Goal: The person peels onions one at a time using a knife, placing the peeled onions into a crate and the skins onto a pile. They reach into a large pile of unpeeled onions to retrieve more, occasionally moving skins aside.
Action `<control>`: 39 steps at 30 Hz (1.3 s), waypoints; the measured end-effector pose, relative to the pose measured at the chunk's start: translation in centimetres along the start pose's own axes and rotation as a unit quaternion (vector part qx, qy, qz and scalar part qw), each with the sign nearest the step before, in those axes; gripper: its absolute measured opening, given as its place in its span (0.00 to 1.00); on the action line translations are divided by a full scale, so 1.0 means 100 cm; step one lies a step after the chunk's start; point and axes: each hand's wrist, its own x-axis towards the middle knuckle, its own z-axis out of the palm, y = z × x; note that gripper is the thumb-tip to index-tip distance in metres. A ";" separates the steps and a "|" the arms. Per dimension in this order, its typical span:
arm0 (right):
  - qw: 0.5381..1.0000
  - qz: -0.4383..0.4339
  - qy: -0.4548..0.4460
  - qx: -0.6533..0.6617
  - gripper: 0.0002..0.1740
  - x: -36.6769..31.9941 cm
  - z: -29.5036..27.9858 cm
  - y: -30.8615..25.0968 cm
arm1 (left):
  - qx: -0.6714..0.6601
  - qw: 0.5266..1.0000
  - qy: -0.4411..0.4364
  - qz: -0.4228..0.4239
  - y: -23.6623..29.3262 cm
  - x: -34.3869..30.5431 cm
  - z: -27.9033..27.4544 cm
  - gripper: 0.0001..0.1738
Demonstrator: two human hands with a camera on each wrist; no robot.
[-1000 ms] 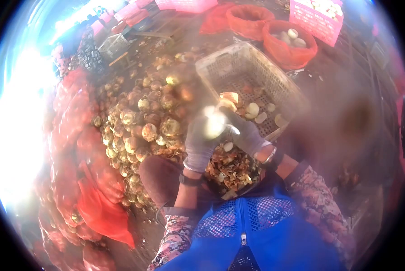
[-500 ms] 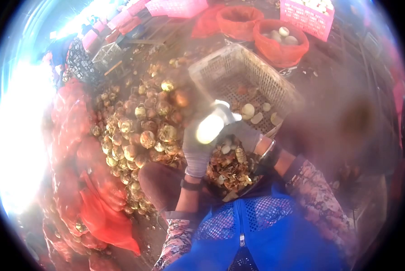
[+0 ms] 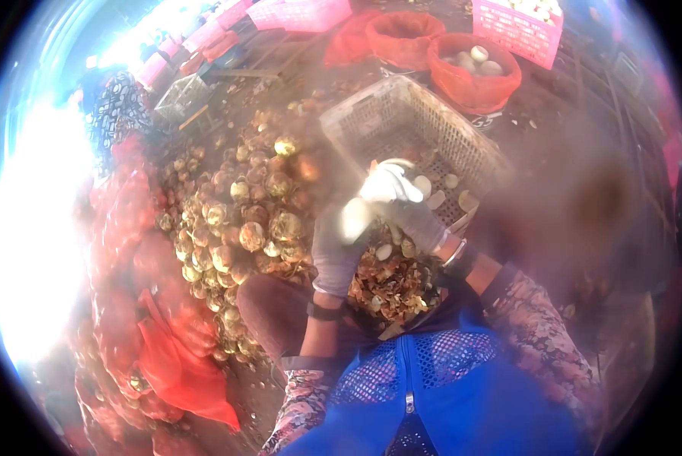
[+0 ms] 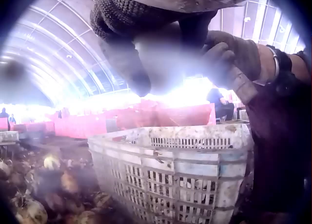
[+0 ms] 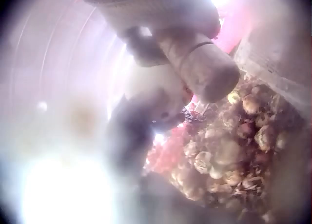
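Note:
In the head view my gloved left hand grips a pale peeled onion, washed out by glare. The onion appears blurred between the left fingers in the left wrist view. Close against it, my gloved right hand holds a knife, its thick round handle sticking out of the fist in the right wrist view. That handle also shows below the right hand in the left wrist view. The blade is hidden by hands and glare. Both hands are above a heap of onion skins.
A pale plastic crate with a few peeled onions stands just beyond the hands. Unpeeled onions are piled at left, beside red mesh sacks. Red-lined buckets and a pink crate stand farther back.
The right hand worked over the onion, swung down so the knife handle pointed toward the body, then came back up beside it. The left hand keeps holding the onion in nearly the same place.

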 end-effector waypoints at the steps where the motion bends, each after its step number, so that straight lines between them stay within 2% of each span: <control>1: 0.996 -0.068 0.047 -0.025 0.14 0.002 0.008 0.001 | 0.015 1.000 -0.010 -0.013 0.000 0.000 0.002 0.38; 3: 0.964 -0.194 0.155 -0.095 0.26 0.006 0.023 0.003 | 0.006 0.999 -0.033 -0.039 -0.003 0.000 0.006 0.39; 4: 0.952 -0.217 0.179 -0.117 0.27 0.008 0.027 0.001 | -0.018 0.997 -0.047 -0.051 -0.005 -0.001 0.007 0.38; 6: 0.969 -0.151 0.169 -0.101 0.27 0.002 0.027 0.002 | -0.061 0.995 -0.053 -0.067 -0.006 -0.001 0.007 0.38; 9: 0.985 0.122 0.091 -0.088 0.27 0.007 0.002 -0.015 | -0.153 0.985 -0.019 -0.076 0.001 -0.006 0.005 0.38; 11: 0.960 0.092 0.138 -0.228 0.29 0.010 0.005 0.026 | -0.263 0.961 0.027 -0.078 0.008 -0.007 0.003 0.38; 12: 0.938 0.075 0.156 -0.299 0.30 0.009 0.001 0.042 | -0.415 0.895 0.013 -0.161 0.019 -0.004 -0.008 0.38; 14: 0.909 0.025 0.155 -0.386 0.32 0.007 -0.026 0.048 | -0.542 0.816 0.002 -0.204 0.029 0.001 -0.023 0.36; 15: 0.905 0.037 0.160 -0.393 0.32 0.009 -0.036 0.048 | -0.595 0.773 0.006 -0.221 0.030 0.003 -0.029 0.35; 16: 0.900 0.049 0.165 -0.400 0.31 0.010 -0.046 0.046 | -0.620 0.751 0.024 -0.226 0.023 0.003 -0.027 0.34; 17: 0.904 0.102 0.179 -0.375 0.29 0.010 -0.056 0.039 | -0.633 0.737 0.035 -0.236 0.019 0.002 -0.025 0.34; 19: 0.936 0.122 0.139 -0.299 0.26 0.017 -0.070 0.070 | -0.660 0.705 0.050 -0.254 0.015 0.002 -0.022 0.33; 20: 0.960 0.090 0.085 -0.251 0.25 0.028 -0.069 0.121 | -0.645 0.720 0.051 -0.251 0.014 0.001 -0.021 0.31; 22: 0.997 0.059 0.038 -0.022 0.22 0.012 -0.047 0.056 | -0.596 0.765 0.021 -0.245 0.021 -0.001 -0.026 0.30; 23: 0.994 0.054 0.011 0.092 0.21 0.005 -0.036 0.021 | -0.575 0.783 -0.001 -0.237 0.027 0.000 -0.027 0.30; 24: 0.982 0.062 -0.012 0.179 0.20 -0.001 -0.026 -0.006 | -0.520 0.823 -0.005 -0.229 0.037 0.001 -0.026 0.29; 25: 0.958 0.119 -0.014 0.261 0.20 -0.006 -0.012 -0.027 | -0.527 0.830 -0.041 -0.178 0.035 0.000 -0.021 0.31; 27: 0.861 0.274 0.046 0.426 0.21 -0.013 0.006 -0.058 | -0.364 0.920 -0.108 -0.096 0.038 0.003 -0.018 0.34; 28: 0.812 0.328 0.084 0.475 0.23 -0.013 0.013 -0.059 | -0.278 0.952 -0.114 -0.053 0.027 0.001 -0.012 0.37; 29: 0.783 0.350 0.103 0.504 0.23 -0.011 0.015 -0.049 | -0.309 0.942 -0.111 -0.068 0.027 0.000 -0.010 0.41; 31: 0.761 0.329 0.118 0.547 0.24 -0.005 -0.003 -0.046 | -0.388 0.907 -0.088 -0.138 0.035 0.001 -0.015 0.45; 32: 0.749 0.320 0.122 0.568 0.24 -0.001 -0.016 -0.048 | -0.409 0.899 -0.071 -0.142 0.025 -0.002 -0.011 0.46; 33: 0.819 0.214 0.150 0.511 0.27 0.013 -0.027 -0.014 | -0.429 0.890 -0.053 -0.148 0.011 -0.006 -0.006 0.46; 34: 0.837 0.152 0.179 0.494 0.27 0.026 -0.044 0.001 | -0.398 0.907 -0.042 -0.133 0.005 -0.008 -0.004 0.44; 35: 0.839 0.092 0.214 0.491 0.26 0.046 -0.070 0.010 | -0.416 0.897 -0.043 -0.143 0.005 -0.007 -0.003 0.43; 37: 0.783 -0.022 0.254 0.568 0.25 0.099 -0.125 0.016 | -0.451 0.876 -0.042 -0.167 0.008 -0.012 -0.001 0.40; 39: 0.719 -0.109 0.244 0.642 0.25 0.137 -0.161 0.021 | -0.472 0.865 -0.038 -0.164 0.011 -0.011 -0.001 0.35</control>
